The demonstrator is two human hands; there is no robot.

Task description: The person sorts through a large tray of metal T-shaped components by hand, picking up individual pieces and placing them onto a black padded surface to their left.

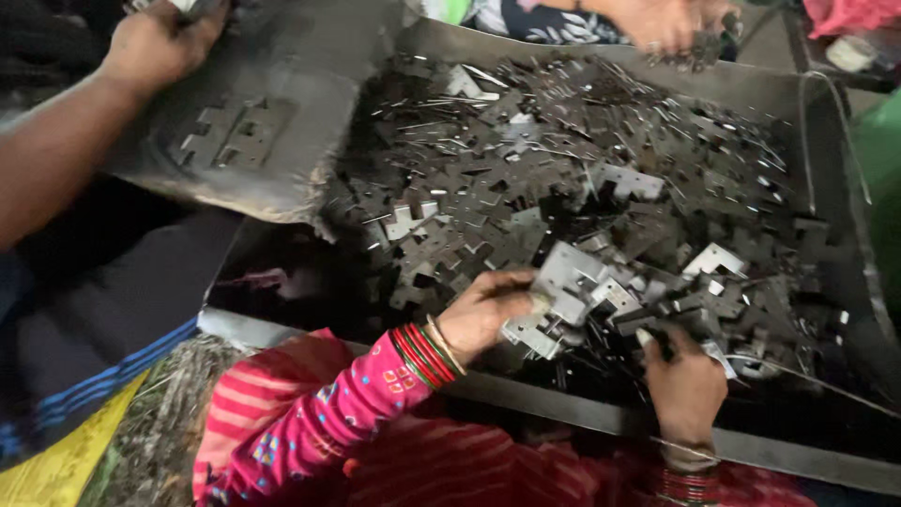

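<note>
my left hand [483,314] is closed around a small stack of flat stamped metal plates [563,291], light grey, held just above the near side of the heap. my right hand [685,380] is down among the loose pieces beside it, fingers curled into the pile; i cannot tell whether it has pinched one piece or is only raking through them. by my reading i am mid-gather: picking notched plates out of the pile [582,178] and adding them to the stack in the left grip. the next move would call for freeing one plate cleanly with the right fingers and squaring it against the stack without letting the held ones fan out.

all of it lies in a wide, shallow metal tray [826,160], dark and oily, thick with interlocked plates and thin pin-like slivers. those tangled slivers and sharp corners are what stands in the way; pieces hook on each other. at the far left another person's arm [84,122] rests on a worn grey sheet [263,160] carrying two plates [235,131]. a third person's hand [666,23] works at the far edge, well apart from mine.
</note>
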